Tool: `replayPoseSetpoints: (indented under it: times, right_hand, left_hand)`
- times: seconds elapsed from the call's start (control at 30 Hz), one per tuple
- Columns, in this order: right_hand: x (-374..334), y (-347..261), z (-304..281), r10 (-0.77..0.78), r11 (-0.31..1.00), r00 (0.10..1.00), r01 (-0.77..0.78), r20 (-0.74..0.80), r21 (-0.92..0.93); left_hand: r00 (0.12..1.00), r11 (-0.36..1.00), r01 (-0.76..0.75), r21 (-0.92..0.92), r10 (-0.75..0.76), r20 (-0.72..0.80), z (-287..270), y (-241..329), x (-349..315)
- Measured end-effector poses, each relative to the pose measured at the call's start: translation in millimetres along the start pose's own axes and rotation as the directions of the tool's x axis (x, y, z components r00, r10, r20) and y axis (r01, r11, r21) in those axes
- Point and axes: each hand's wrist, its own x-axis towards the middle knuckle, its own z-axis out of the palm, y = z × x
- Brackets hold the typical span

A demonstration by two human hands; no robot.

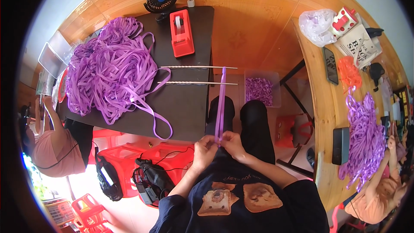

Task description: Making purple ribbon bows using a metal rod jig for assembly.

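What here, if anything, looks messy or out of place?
The purple ribbon heap on the dark table: it lies tangled, and one loop strays toward the near edge. I see no obvious damage.

Dark table bearing a purple ribbon heap, red tape dispenser, black fan at the far edge, two metal rods jutting past the right edge, wooden table at right with plastic bag, phone, orange bundle, black box beside purple strands
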Motion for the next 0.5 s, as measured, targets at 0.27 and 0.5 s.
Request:
replayPoseSetpoints:
  times: [0.27, 0.5]
  right_hand:
    - [-13.9, -14.8, -2.5, 0.169, 0.984, 0.973, -0.175, 0.160, 0.025]
    - [-12.1, -21.2, -7.9, 0.261, 0.956, 0.935, -0.285, 0.241, 0.069]
  left_hand:
    - [0.983, 0.978, 0.160, -0.133, -0.147, 0.107, -6.4, -19.0, 1.0]
    - [0.927, 0.952, 0.252, -0.176, -0.185, 0.326, -20.8, -5.9, 8.5]
